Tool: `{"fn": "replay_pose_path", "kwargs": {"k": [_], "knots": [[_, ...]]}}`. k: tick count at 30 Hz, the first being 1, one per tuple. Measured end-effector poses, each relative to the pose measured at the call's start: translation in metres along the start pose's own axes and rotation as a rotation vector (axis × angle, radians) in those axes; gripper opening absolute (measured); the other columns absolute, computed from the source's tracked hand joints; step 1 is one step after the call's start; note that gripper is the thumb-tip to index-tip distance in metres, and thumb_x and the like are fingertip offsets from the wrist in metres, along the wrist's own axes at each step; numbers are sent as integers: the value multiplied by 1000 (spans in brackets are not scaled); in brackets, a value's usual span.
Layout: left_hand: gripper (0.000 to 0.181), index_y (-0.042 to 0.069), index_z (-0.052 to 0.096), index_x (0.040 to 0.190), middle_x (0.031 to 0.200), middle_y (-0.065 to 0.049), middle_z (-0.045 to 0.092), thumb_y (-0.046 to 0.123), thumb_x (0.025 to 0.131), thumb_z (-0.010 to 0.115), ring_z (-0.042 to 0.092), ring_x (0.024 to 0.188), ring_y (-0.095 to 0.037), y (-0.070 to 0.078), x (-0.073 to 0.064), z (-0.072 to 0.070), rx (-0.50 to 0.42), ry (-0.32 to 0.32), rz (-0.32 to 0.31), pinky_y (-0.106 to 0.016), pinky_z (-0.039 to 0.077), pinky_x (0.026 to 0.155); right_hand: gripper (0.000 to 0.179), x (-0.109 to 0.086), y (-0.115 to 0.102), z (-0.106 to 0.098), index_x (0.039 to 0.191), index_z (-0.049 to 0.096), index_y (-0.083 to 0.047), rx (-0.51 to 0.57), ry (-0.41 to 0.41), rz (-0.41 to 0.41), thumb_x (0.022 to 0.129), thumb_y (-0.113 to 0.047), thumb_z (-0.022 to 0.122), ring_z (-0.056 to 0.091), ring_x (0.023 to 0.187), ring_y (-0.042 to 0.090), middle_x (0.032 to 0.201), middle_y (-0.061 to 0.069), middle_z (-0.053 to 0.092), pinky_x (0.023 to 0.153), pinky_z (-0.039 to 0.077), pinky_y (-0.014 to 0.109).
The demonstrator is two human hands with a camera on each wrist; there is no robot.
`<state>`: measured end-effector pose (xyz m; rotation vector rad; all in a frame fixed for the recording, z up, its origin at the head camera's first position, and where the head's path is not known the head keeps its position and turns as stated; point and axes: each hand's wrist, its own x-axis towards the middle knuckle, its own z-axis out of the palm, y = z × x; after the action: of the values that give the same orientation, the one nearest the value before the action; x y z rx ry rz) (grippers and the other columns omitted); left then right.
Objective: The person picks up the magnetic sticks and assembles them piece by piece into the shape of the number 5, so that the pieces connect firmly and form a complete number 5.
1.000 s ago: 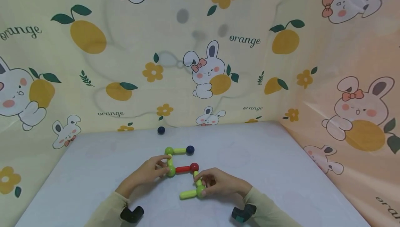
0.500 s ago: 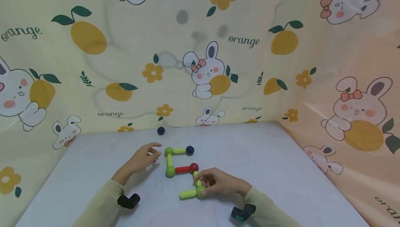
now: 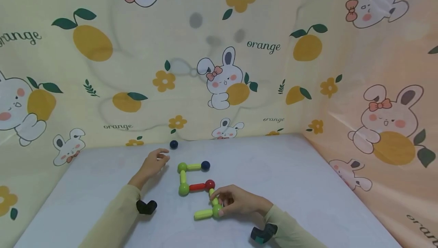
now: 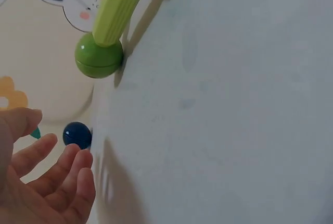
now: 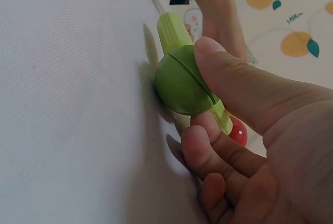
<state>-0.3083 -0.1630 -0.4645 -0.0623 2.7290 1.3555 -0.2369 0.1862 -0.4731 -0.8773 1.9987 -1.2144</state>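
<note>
A chain of toy building rods and balls lies on the table in the head view. Its far end has a dark blue ball [image 3: 205, 165], a light green rod [image 3: 194, 167] and a green ball [image 3: 182, 168]. Another rod leads to a second green ball [image 3: 184, 189], then a red rod [image 3: 197, 187] and a red ball [image 3: 210, 184]. My right hand [image 3: 243, 201] grips the near green ball [image 5: 182, 81], thumb on it, fingers by the adjoining rod. A light green rod [image 3: 203, 214] points left from that ball. My left hand [image 3: 152, 164], fingers loosely bent, holds nothing near a loose dark blue ball [image 3: 173, 144].
The white table [image 3: 280, 176] meets a patterned cloth backdrop [image 3: 137, 73] behind the loose ball. More cloth [image 3: 386, 126] rises along the right side. Each wrist carries a black camera mount, such as the left one [image 3: 146, 207].
My left hand has let go of the chain's left side and moved away toward the back, near the loose blue ball. The right hand keeps its grip in place.
</note>
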Motion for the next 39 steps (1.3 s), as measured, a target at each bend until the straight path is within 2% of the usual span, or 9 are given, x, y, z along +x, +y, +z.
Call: {"fn": "replay_pose_path", "kwargs": {"k": [3, 8, 14, 20, 26, 30, 34, 36, 39], "knots": [[42, 2, 51, 141, 133, -26, 58, 21, 103, 52, 64, 110, -33, 1, 6, 2, -9, 11, -33, -38, 56, 88, 42, 0, 0, 0, 133, 63, -10, -2, 5, 10, 92, -14, 74, 48, 71, 2, 93, -5, 58, 65, 41, 14], [45, 1, 48, 143, 137, -28, 54, 21, 102, 52, 58, 121, -40, 1, 14, 5, -11, 9, -29, -49, 52, 99, 42, 1, -1, 1, 132, 63, -11, 1, 7, 18, 91, -13, 75, 48, 71, 2, 93, -4, 58, 64, 41, 15], [50, 5, 44, 148, 149, -29, 45, 24, 102, 53, 49, 134, -44, 8, 29, 12, -6, 1, -26, -56, 44, 110, 43, 0, 1, -1, 133, 63, -8, 17, 3, 7, 92, -14, 74, 48, 72, 3, 93, -5, 57, 65, 41, 14], [60, 4, 36, 154, 155, -32, 36, 21, 100, 55, 39, 142, -49, 11, 39, 16, 102, 15, 58, -60, 36, 116, 42, 0, 2, 0, 133, 63, -11, 35, 2, 21, 92, -16, 74, 48, 72, 2, 94, -5, 59, 65, 41, 15], [67, 10, 26, 160, 158, -35, 22, 27, 100, 52, 36, 141, -54, 10, 40, 15, 209, -8, 14, -65, 32, 115, 43, 1, 2, 1, 133, 63, -10, 39, -10, 6, 93, -17, 74, 49, 72, 1, 96, -4, 59, 65, 42, 14], [67, 5, 27, 159, 159, -34, 24, 25, 99, 51, 32, 145, -53, 9, 41, 14, 260, -16, 51, -65, 29, 118, 43, 1, 2, 2, 134, 62, -9, 54, -18, -1, 93, -17, 74, 49, 72, 1, 96, -4, 59, 65, 42, 14], [66, 1, 28, 157, 162, -27, 28, 23, 100, 50, 27, 150, -46, 8, 43, 15, 283, -14, 75, -59, 24, 123, 43, 1, 1, 2, 134, 62, -9, 52, -16, -2, 93, -17, 74, 49, 72, 1, 96, -4, 58, 65, 42, 14], [63, 3, 30, 157, 162, -23, 31, 23, 101, 51, 29, 151, -44, 8, 44, 17, 294, -5, 71, -57, 25, 123, 43, 1, 0, 2, 133, 62, -8, 52, -15, -5, 93, -16, 74, 48, 72, 1, 96, -4, 58, 65, 42, 14], [54, 6, 40, 150, 157, -21, 42, 21, 101, 54, 38, 147, -42, 10, 45, 18, 318, 18, 87, -58, 31, 120, 43, 0, 0, 1, 133, 62, -7, 52, -13, -3, 93, -16, 73, 48, 72, 1, 95, -3, 58, 64, 41, 14]]}}
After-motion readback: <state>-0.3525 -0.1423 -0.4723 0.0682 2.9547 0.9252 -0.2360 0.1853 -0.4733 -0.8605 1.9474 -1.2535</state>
